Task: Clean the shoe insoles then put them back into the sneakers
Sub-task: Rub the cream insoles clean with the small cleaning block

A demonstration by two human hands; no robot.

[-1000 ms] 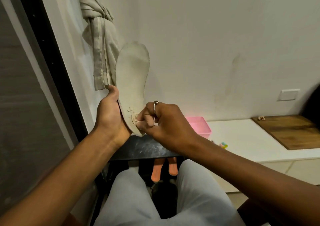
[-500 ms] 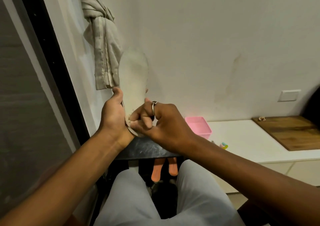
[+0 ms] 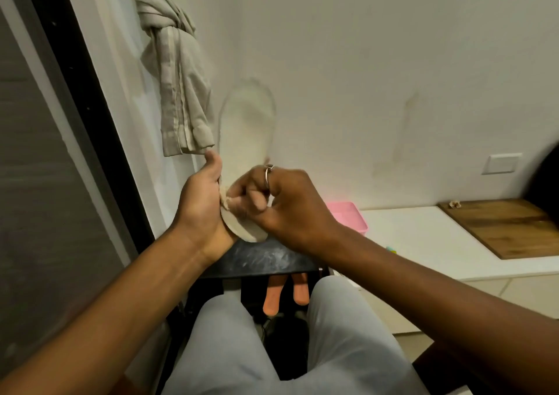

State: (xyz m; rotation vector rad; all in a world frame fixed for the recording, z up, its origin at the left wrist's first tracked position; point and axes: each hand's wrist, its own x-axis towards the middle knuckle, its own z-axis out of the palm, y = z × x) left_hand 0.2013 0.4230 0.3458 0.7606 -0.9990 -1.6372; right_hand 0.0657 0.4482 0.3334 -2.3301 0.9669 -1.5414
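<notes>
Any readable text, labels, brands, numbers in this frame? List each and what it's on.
None readable. The insole is blurred and shows no legible print; the left hand and right hand, which pinches a pale wad, cover its lower end. The wall plate, pink tub and wooden board show no lettering.

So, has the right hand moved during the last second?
Yes. The right hand, pinching a pale wad, slid slightly left across the insole, away from the pink box, toward the left hand.

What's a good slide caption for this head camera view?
Left hand grips a pale insole upright; right hand pinches at its lower end.
</notes>
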